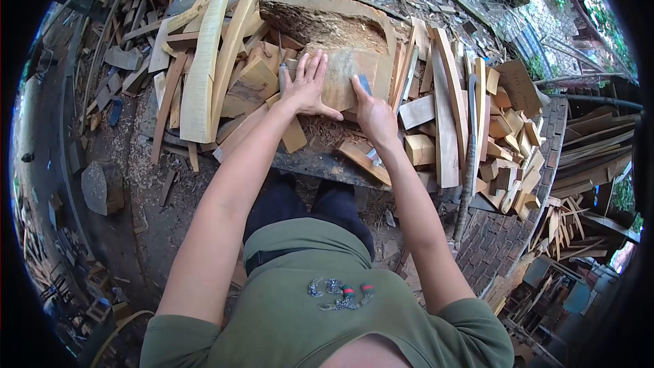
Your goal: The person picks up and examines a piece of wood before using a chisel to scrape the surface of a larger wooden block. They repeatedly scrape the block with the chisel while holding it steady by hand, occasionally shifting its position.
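My left hand [310,88] lies with spread fingers on the left part of a flat wooden piece [340,71], its thumb pointing right. At the right part of that piece, my right hand [375,112] is closed round a small bluish-grey object [364,84], with a finger stretched along it; what it is cannot be made out. Behind the piece stands a thick, rough wooden block [313,17] with a hollowed, crumbly face. Just left of my left hand is a thin pointed tool [281,61] with a greyish handle.
Long pale boards [208,61] lean at the left of the workbench [320,167]. Cut wood blocks [504,170] are heaped at the right beside upright strips and a long curved metal bar [471,129]. A cut log [102,187] stands on the ground at left.
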A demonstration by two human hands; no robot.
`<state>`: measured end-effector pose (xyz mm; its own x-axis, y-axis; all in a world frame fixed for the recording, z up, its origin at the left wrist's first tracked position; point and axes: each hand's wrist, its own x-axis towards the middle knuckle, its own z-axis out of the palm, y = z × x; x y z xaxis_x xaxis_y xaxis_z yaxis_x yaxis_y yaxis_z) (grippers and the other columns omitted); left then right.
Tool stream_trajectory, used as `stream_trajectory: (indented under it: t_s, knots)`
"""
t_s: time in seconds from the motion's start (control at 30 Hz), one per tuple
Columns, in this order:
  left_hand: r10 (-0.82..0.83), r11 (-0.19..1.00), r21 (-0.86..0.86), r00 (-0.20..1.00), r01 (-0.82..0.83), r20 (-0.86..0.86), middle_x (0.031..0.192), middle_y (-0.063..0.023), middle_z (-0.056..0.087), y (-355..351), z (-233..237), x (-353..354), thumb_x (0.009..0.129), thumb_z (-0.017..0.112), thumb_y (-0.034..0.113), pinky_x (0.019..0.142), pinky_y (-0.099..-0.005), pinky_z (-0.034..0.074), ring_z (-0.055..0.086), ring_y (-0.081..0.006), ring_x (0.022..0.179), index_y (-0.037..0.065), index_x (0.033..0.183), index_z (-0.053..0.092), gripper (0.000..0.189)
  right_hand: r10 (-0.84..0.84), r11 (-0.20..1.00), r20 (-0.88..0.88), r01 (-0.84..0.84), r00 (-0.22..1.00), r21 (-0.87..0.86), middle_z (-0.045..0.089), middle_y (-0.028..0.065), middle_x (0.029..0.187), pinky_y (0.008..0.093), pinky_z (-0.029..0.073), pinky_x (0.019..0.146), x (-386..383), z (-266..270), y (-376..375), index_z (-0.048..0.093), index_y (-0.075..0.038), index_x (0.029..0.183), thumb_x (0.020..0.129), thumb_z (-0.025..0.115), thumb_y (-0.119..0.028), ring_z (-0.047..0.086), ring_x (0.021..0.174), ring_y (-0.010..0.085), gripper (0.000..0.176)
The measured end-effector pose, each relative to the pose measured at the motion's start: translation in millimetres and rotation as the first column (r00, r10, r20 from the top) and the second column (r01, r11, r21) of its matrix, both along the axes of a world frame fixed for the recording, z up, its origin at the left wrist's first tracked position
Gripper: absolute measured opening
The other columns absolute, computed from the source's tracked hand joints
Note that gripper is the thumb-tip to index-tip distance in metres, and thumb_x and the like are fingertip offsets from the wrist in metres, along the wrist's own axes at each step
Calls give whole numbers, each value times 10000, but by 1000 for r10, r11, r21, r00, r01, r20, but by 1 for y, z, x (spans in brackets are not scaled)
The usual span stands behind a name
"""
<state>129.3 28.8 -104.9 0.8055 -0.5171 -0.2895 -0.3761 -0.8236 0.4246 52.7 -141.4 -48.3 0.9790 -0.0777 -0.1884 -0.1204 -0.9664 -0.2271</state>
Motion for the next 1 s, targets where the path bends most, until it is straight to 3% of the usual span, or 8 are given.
stream_trajectory:
  t_s: [0.2, 0.3, 0.57, 0.7, 0.8, 1.0]
  knots:
    - [-39, 998, 47, 998, 41, -47, 1594, -34, -70, 1, 5, 3, 355, 761, 777, 1065, -733, 68, -40, -305, 1459, 106, 1511, -73, 1576, -5, 1000, 27, 5, 1000, -8, 645, 261, 759, 507, 530, 643, -24, -2, 6, 448, -284, 1385, 873, 424, -86, 663, 725, 421, 549]
    - [-23, 999, 43, 999, 24, -37, 1594, -32, -76, 0, 1, 2, 357, 766, 770, 1064, -734, 73, -48, -305, 1458, 110, 1511, -79, 1576, -19, 1000, -65, 18, 998, -24, 643, 254, 743, 503, 532, 636, -45, 6, 11, 447, -294, 1385, 872, 436, -86, 664, 716, 417, 554]
    - [-38, 998, 36, 996, 41, -75, 1591, -39, -104, 3, 6, 6, 337, 785, 753, 1065, -730, 79, -66, -303, 1458, 116, 1507, -102, 1601, -39, 998, 52, 42, 998, -52, 637, 230, 718, 482, 536, 625, -5, -6, 14, 428, -308, 1401, 850, 472, -81, 666, 714, 403, 598]
    - [-93, 993, 64, 989, 101, -114, 1588, -50, -120, 5, 9, 9, 325, 794, 747, 1063, -729, 101, -76, -323, 1454, 111, 1504, -115, 1618, -10, 999, 41, 12, 999, -50, 628, 225, 706, 479, 538, 624, -44, 0, 19, 413, -310, 1411, 839, 482, -73, 666, 701, 401, 624]
    - [-93, 994, 55, 990, 99, -109, 1587, -55, -122, 5, 6, 9, 327, 795, 746, 1062, -729, 108, -75, -333, 1453, 110, 1503, -116, 1618, -41, 999, -32, 41, 999, -17, 634, 271, 745, 538, 505, 625, -59, 7, 23, 395, -294, 1415, 904, 445, -108, 649, 710, 432, 546]
    - [-91, 994, 45, 991, 96, -95, 1588, -57, -119, 3, 6, 10, 340, 799, 738, 1061, -730, 107, -76, -335, 1452, 112, 1504, -112, 1605, -41, 999, 63, 43, 997, -29, 626, 265, 713, 531, 505, 615, -13, -10, 14, 417, -285, 1401, 892, 450, -100, 645, 679, 429, 543]
